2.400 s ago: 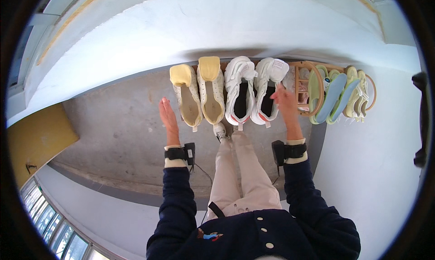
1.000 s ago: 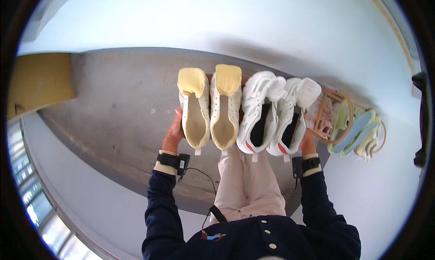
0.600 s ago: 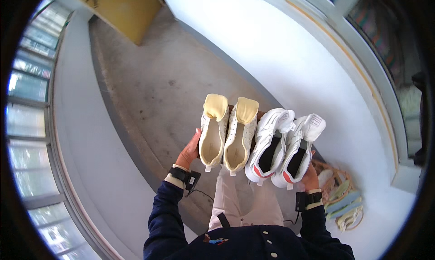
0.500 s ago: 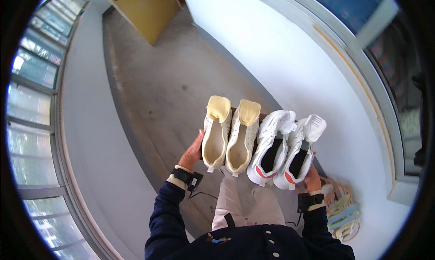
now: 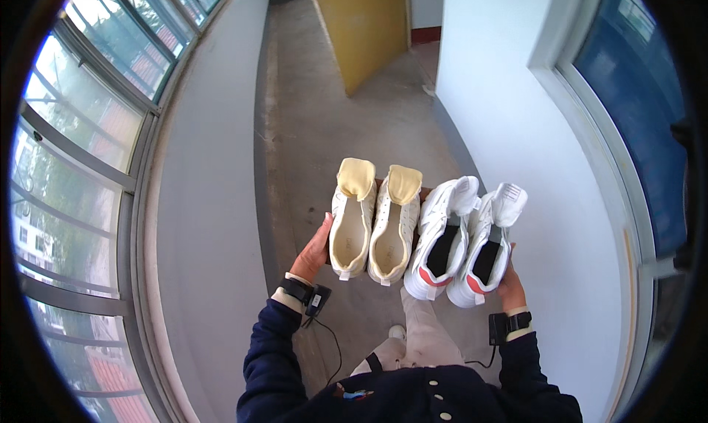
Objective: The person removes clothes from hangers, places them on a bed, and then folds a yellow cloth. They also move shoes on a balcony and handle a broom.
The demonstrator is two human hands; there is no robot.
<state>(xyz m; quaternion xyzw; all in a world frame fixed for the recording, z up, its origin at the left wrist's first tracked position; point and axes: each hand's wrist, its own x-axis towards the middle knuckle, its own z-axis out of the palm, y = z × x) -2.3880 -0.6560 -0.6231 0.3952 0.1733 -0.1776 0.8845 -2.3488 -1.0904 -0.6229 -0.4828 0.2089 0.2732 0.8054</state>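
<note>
Two pairs of shoes stand side by side in front of me, toes away, on a brown support [image 5: 425, 193] that is mostly hidden beneath them. On the left is a cream pair: one cream shoe [image 5: 340, 247] and its mate [image 5: 379, 252], tongues pulled up. To their right are a white sneaker [image 5: 434, 215] and a second white sneaker [image 5: 478, 230], with black insoles and red heel trim. My left hand [image 5: 313, 250] grips the support's left end beside the cream shoe. At the opposite end, my right hand [image 5: 510, 287] grips by the outer white sneaker. Both hands' fingers are largely hidden underneath.
A narrow concrete floor [image 5: 354, 124] runs ahead to an open yellow door [image 5: 365, 32]. Windows [image 5: 81, 179] line the low white wall [image 5: 210, 165] at left. A white wall [image 5: 509, 120] with a framed window stands at right. Cables hang from both wrist devices.
I have moved forward and turned along the corridor; the yellow door now appears farther right. The basket with shoes at lower right has left view. Both hands still carry the shoes.
</note>
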